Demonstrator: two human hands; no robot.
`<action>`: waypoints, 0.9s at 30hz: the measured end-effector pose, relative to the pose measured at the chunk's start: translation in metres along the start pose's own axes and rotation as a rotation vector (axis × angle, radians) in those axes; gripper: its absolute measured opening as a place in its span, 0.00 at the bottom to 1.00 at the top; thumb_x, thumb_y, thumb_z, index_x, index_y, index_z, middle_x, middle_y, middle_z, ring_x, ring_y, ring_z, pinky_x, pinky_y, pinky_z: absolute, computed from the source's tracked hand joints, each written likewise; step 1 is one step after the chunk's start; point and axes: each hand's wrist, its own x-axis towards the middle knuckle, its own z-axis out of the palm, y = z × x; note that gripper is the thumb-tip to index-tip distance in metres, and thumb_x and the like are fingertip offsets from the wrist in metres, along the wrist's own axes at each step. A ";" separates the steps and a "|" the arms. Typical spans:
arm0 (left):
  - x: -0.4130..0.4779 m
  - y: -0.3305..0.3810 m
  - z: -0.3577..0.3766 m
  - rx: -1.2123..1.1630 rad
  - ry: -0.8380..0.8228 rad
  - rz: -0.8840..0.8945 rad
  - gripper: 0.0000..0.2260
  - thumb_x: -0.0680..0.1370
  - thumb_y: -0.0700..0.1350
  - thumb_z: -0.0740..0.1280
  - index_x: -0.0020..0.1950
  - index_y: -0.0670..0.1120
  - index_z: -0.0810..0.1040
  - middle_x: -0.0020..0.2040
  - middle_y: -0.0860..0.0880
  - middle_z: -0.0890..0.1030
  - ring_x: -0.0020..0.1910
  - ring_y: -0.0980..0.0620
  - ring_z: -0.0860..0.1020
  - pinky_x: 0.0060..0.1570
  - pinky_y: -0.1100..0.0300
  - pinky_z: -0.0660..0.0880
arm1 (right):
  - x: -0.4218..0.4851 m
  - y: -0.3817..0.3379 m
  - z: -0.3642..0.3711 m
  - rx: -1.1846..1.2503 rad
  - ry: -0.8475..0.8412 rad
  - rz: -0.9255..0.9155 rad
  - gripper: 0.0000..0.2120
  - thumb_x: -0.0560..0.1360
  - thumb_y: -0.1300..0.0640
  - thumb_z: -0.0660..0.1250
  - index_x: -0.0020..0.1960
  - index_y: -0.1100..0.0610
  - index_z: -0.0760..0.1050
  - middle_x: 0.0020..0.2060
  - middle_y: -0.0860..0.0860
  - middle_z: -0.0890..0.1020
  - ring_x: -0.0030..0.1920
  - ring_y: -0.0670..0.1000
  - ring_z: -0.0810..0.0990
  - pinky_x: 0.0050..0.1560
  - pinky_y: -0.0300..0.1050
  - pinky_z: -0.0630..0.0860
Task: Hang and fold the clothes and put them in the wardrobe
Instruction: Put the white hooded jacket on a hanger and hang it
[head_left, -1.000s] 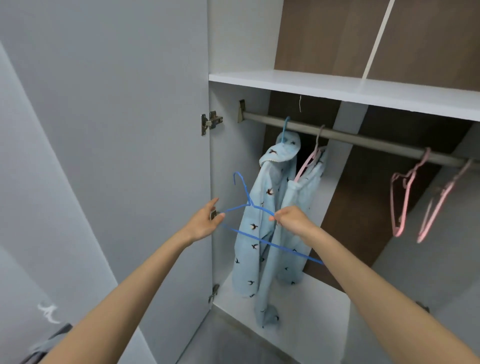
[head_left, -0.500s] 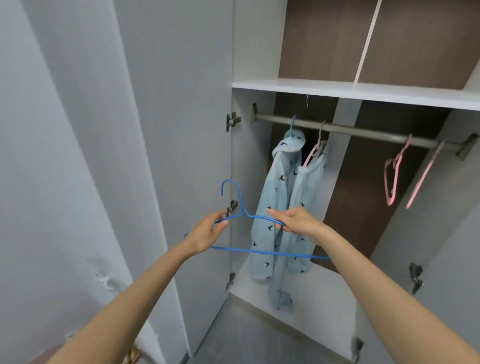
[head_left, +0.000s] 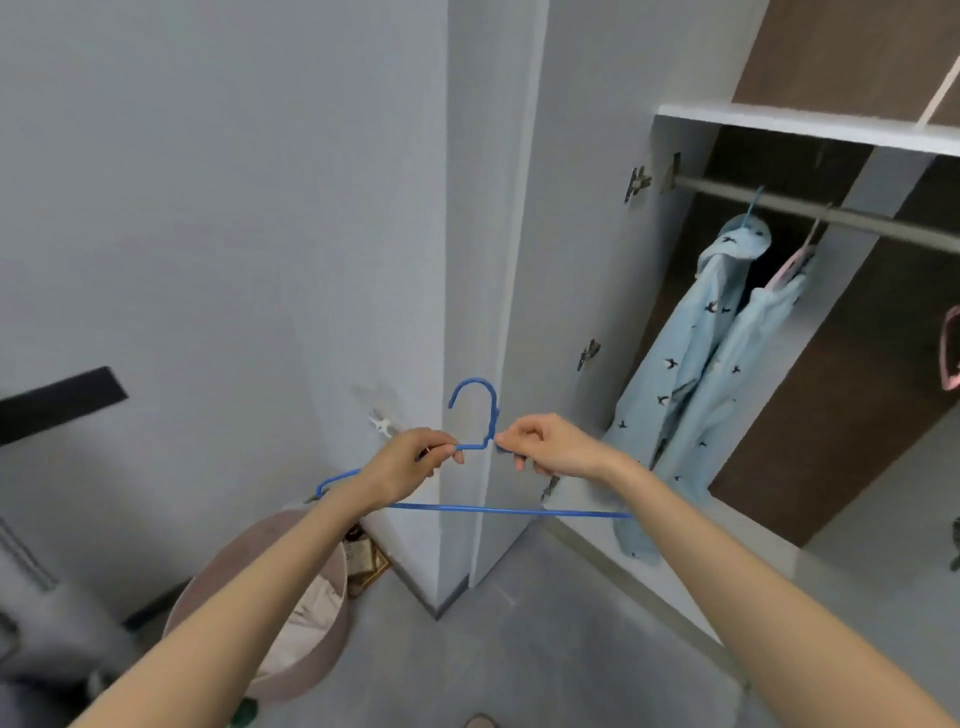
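An empty blue wire hanger (head_left: 483, 510) is held level in front of me, hook upward. My left hand (head_left: 410, 460) pinches its left shoulder just beside the neck. My right hand (head_left: 545, 444) pinches the right shoulder beside the neck. In the open wardrobe at the right, two light blue bird-print garments (head_left: 696, 374) hang from the metal rail (head_left: 810, 210), one on a blue hanger and one on a pink hanger.
The grey wardrobe door (head_left: 566, 260) stands open just behind the hanger. A round pinkish laundry basket (head_left: 291, 613) with pale cloth inside sits on the grey floor at lower left. A pink hanger (head_left: 951, 353) shows at the right edge. A white shelf (head_left: 810, 127) tops the rail.
The view has swung left and down, away from the wardrobe toward the basket. The blue hanger came out with both hands, which slid in close to its neck.
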 end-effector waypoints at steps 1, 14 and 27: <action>-0.011 -0.010 -0.008 -0.008 0.018 -0.024 0.10 0.81 0.44 0.61 0.43 0.52 0.80 0.40 0.48 0.78 0.36 0.56 0.71 0.39 0.66 0.71 | 0.009 -0.007 0.016 -0.016 -0.031 -0.022 0.12 0.76 0.44 0.64 0.43 0.51 0.79 0.28 0.43 0.77 0.26 0.42 0.69 0.28 0.33 0.67; -0.103 -0.182 -0.108 -0.001 0.289 -0.354 0.10 0.79 0.38 0.62 0.57 0.44 0.79 0.53 0.48 0.79 0.52 0.51 0.77 0.55 0.60 0.72 | 0.146 -0.051 0.205 -0.179 -0.242 -0.139 0.14 0.79 0.47 0.60 0.38 0.52 0.71 0.28 0.45 0.72 0.30 0.44 0.69 0.35 0.38 0.66; -0.146 -0.366 -0.161 -0.145 0.413 -0.787 0.10 0.80 0.39 0.60 0.59 0.44 0.76 0.54 0.45 0.80 0.50 0.48 0.77 0.54 0.57 0.72 | 0.272 -0.051 0.325 -0.190 -0.149 0.074 0.18 0.81 0.49 0.57 0.37 0.60 0.68 0.33 0.56 0.75 0.36 0.54 0.72 0.37 0.47 0.66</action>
